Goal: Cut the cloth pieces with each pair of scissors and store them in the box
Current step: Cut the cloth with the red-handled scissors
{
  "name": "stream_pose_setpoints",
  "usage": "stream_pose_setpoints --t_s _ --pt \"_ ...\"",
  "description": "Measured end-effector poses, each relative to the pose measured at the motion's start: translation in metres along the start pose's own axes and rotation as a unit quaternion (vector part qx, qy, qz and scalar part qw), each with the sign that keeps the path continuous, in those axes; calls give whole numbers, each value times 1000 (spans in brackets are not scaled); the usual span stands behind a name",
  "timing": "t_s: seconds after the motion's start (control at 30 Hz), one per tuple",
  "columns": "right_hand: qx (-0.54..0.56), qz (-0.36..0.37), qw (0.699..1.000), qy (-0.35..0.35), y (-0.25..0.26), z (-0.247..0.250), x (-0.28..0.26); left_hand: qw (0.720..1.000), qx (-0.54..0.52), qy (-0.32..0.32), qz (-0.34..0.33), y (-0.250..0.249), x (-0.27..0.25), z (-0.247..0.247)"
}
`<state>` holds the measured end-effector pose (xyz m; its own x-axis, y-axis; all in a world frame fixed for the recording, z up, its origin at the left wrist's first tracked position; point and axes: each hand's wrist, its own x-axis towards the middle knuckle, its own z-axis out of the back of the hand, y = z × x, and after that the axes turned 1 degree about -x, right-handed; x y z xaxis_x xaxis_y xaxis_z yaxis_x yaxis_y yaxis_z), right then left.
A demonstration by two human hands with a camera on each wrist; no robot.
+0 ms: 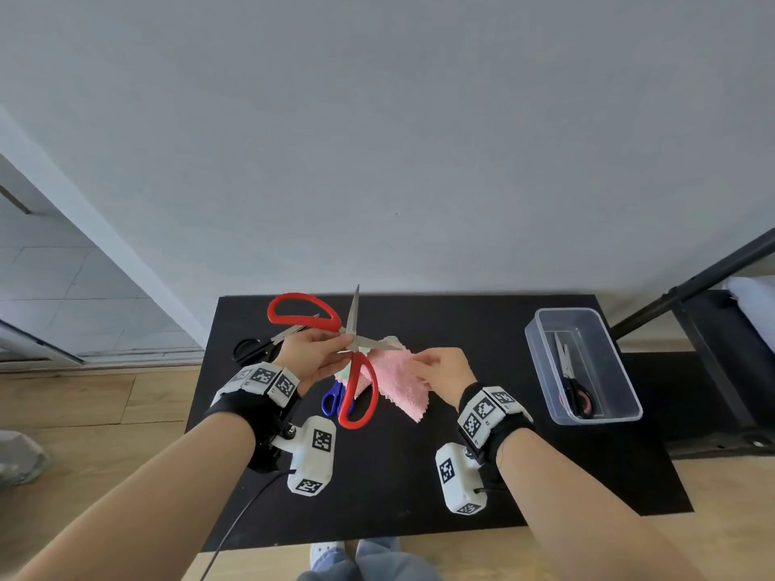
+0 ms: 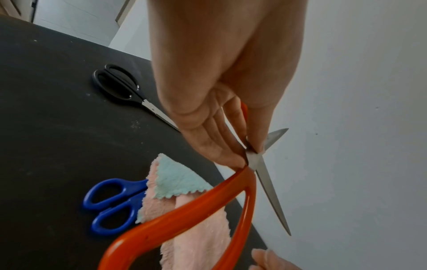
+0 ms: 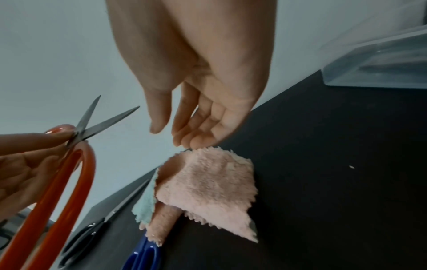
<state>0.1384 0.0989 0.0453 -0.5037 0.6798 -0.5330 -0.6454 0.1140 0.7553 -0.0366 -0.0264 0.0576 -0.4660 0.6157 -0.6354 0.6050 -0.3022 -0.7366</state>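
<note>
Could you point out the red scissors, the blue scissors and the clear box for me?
red scissors (image 2: 184,212): left wrist view, on the handle loop.
blue scissors (image 2: 135,185): left wrist view, on the handle neck.
clear box (image 1: 545,358): head view, on the left wall.

right hand (image 3: 208,95) fingers straight, touching pink cloth (image 3: 208,186) | left hand (image 3: 25,164) pinching red scissors (image 3: 85,182), blades apart

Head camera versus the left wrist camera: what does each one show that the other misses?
Only the head view shows the clear box, with one pair of scissors lying inside it. Only the left wrist view shows the blue scissors running blade-first under the pink cloth, and the black scissors with both handle loops clear. Both show the left hand pinching the open red scissors near the pivot, above the black table.
</note>
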Motion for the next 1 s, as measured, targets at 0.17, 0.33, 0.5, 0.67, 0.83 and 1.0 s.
stream_pose_setpoints --t_s 0.17,0.33,0.5,0.67,0.83,1.0 --pt "-22 -76 995 -66 -33 1 8 999 40 -7 21 22 7 3" --pt "-30 -129 989 -73 -58 -7 14 997 66 -17 29 38 11 6" --pt "16 -137 986 -92 -66 -16 26 993 104 -27 38 52 13 10" --pt "76 -184 976 -88 -66 -17 34 992 117 -27 44 58 12 12" --pt "106 -177 972 -111 -63 -17 30 991 122 -18 41 57 8 14" --pt "100 -102 984 -109 -38 -8 13 991 128 -23 21 47 2 11"
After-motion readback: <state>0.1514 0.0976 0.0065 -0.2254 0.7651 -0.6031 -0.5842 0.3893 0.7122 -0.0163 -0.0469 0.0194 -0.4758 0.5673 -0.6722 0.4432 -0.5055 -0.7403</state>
